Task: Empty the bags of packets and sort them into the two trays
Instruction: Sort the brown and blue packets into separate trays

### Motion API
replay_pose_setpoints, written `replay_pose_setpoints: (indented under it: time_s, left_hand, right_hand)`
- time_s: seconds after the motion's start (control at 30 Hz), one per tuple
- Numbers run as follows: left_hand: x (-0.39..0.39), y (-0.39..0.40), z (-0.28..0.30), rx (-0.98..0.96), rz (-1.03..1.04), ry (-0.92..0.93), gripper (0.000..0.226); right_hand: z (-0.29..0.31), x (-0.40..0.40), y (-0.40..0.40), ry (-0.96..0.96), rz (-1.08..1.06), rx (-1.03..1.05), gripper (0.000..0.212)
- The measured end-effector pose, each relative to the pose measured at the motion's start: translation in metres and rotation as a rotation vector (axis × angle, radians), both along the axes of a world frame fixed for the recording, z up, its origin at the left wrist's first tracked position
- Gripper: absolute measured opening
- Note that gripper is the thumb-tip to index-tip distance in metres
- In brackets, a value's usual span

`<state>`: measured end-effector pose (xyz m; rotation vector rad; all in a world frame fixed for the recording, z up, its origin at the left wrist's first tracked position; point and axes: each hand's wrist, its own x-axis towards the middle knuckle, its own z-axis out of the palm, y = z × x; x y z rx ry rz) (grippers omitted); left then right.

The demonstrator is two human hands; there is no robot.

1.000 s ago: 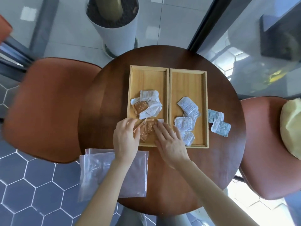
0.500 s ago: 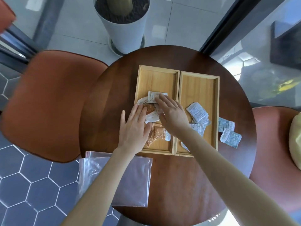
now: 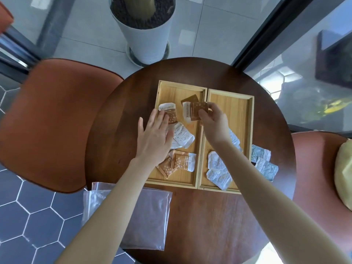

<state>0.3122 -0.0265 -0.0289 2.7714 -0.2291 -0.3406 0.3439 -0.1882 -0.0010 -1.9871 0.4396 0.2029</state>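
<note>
Two wooden trays lie side by side on the round dark table. The left tray (image 3: pixel 165 88) holds brown-and-white packets (image 3: pixel 181 162). The right tray (image 3: pixel 238 103) holds pale blue-white packets (image 3: pixel 218 173). My right hand (image 3: pixel 212 121) pinches a brown packet (image 3: pixel 193 111) above the left tray's far part. My left hand (image 3: pixel 153 138) lies flat with spread fingers over packets (image 3: pixel 182 137) in the left tray, fingertips on one brown-and-white packet (image 3: pixel 168 112). Two blue-white packets (image 3: pixel 263 162) lie on the table right of the right tray.
Empty clear plastic bags (image 3: pixel 141 221) lie at the table's near left edge, partly overhanging. Orange chairs stand left (image 3: pixel 51 121) and right (image 3: pixel 320 168). A white planter (image 3: pixel 144 33) stands on the floor beyond the table. A glass wall runs at the right.
My right hand has lifted a brown packet from the pile and moved it toward the far end of the left tray. My left hand has slid farther over the left tray's packets.
</note>
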Motion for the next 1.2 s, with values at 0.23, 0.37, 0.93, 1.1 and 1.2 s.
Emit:
replay_pose_setpoints:
  time_s: [0.23, 0.37, 0.93, 1.1, 1.2]
  left_hand:
    - [-0.031, -0.008, 0.005, -0.137, 0.072, -0.194, 0.035]
    - [-0.041, -0.008, 0.001, -0.149, 0.092, -0.149, 0.044]
    - [-0.031, 0.002, 0.006, -0.263, 0.131, -0.118, 0.045]
    - [-0.033, 0.009, 0.005, -0.218, 0.054, -0.08, 0.045]
    - [-0.032, 0.009, 0.006, -0.193, 0.048, -0.078, 0.046]
  right_hand:
    - [-0.011, 0.014, 0.002, 0.008, 0.058, -0.319, 0.031]
    - [-0.009, -0.006, 0.011, -0.303, 0.204, -0.515, 0.037]
    - [-0.018, -0.048, 0.009, -0.397, 0.609, -0.579, 0.024]
    - [-0.01, -0.041, 0.005, -0.258, 0.415, -0.308, 0.016]
    - [-0.007, -0.036, 0.004, -0.136, 0.267, -0.151, 0.017]
